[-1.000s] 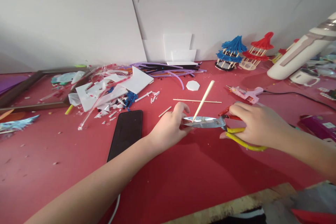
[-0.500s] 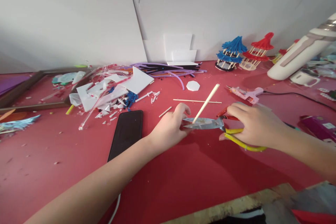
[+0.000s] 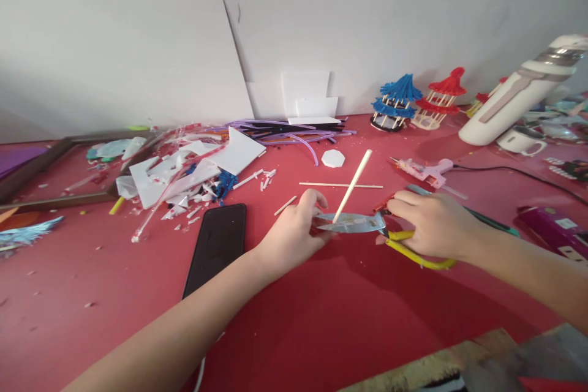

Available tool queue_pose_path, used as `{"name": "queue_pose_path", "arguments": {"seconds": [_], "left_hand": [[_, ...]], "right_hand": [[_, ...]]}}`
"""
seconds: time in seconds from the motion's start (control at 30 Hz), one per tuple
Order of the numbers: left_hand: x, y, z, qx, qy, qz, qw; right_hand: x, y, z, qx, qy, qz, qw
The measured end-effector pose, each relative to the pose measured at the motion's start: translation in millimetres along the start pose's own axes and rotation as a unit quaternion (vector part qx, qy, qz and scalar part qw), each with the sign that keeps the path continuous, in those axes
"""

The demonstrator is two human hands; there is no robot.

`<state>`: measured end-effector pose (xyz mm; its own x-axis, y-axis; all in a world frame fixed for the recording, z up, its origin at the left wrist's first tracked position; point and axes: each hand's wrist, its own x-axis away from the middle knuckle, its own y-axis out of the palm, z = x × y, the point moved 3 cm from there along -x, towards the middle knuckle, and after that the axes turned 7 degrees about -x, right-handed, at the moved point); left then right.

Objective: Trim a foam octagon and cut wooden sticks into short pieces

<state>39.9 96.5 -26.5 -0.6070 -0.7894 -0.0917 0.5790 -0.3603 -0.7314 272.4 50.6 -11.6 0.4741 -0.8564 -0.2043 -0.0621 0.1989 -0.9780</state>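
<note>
My right hand [image 3: 429,220] grips scissors [image 3: 356,223] by their yellow and red handles. The metal blades point left, towards my left hand [image 3: 291,229]. A pale wooden stick [image 3: 353,184] slants up and to the right from the blades, its lower end meeting them close to my left fingertips. Those fingers are curled around the blade tips and the low end of the stick; the exact contact is hidden. On the red table behind lie a thin wooden stick [image 3: 342,185], a short stick piece [image 3: 285,205] and a white octagonal piece [image 3: 333,158].
A black phone [image 3: 215,248] lies left of my hands. Paper and plastic scraps [image 3: 179,177] cover the left back. Purple and black pipe cleaners [image 3: 294,131], blue [image 3: 395,101] and red [image 3: 441,98] pagoda models, a flask [image 3: 514,95], cup [image 3: 522,140] and pink glue gun [image 3: 425,171] stand or lie farther back.
The camera view has shifted slightly, so the scene sits a little lower and to the left. Both hands, the scissors and the slanted stick keep nearly the same pose.
</note>
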Motion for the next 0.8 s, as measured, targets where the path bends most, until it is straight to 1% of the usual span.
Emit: {"name": "queue_pose_path", "arguments": {"seconds": [0.07,0.1,0.17,0.2,0.23,0.3,0.37,0.4,0.5,0.6,0.63,0.67,0.7,0.73,0.8], "left_hand": [[0.0,-1.1,1.3,0.006,0.001,0.014,1.0],[0.1,-1.8,1.3,0.006,-0.002,0.021,1.0],[0.8,-3.1,0.4,-0.006,-0.011,0.025,1.0],[1.4,-3.8,-0.1,-0.024,-0.014,0.022,0.999],[2.0,-4.5,-0.2,-0.05,-0.013,0.017,0.999],[3.2,-6.5,0.9,-0.104,0.0,0.007,0.995],[4.2,-8.5,3.4,-0.15,0.019,0.005,0.988],[4.5,-9.3,4.6,-0.172,0.025,0.006,0.985],[4.4,-8.7,5.7,-0.253,0.031,-0.002,0.967],[3.8,-5.4,1.3,-0.316,0.003,-0.04,0.948],[3.7,-5.6,-0.5,-0.326,-0.01,-0.043,0.944],[3.5,-7.4,-1.9,-0.331,-0.02,-0.034,0.943],[3.2,-11.0,-2.5,-0.333,-0.026,-0.011,0.943],[3.0,-16.4,-2.3,-0.33,-0.03,0.028,0.943],[3.0,-31.1,0.1,-0.306,-0.038,0.127,0.943]], "right_hand": [[-2.6,-0.7,8.0,-0.012,0.01,0.014,1.0],[-4.9,-2.1,13.0,-0.035,0.017,0.022,0.999],[-11.4,-6.8,23.5,-0.118,0.043,0.054,0.991],[-15.3,-9.6,28.5,-0.17,0.069,0.078,0.98],[-19.5,-11.7,32.4,-0.226,0.101,0.102,0.963],[-27.7,-12.2,35.5,-0.332,0.169,0.134,0.918],[-35.3,-7.8,29.4,-0.415,0.199,0.127,0.879],[-38.4,-4.7,24.0,-0.434,0.2,0.111,0.872],[-40.4,3.8,8.2,-0.445,0.187,0.074,0.872],[-34.1,10.2,3.1,-0.435,0.198,0.056,0.877],[-31.8,11.4,4.0,-0.429,0.205,0.057,0.878],[-30.2,12.4,5.5,-0.426,0.212,0.055,0.878],[-29.2,13.1,7.1,-0.425,0.217,0.052,0.877],[-28.9,13.5,8.6,-0.427,0.222,0.049,0.875],[-29.5,13.3,9.5,-0.427,0.232,0.034,0.873]]}}
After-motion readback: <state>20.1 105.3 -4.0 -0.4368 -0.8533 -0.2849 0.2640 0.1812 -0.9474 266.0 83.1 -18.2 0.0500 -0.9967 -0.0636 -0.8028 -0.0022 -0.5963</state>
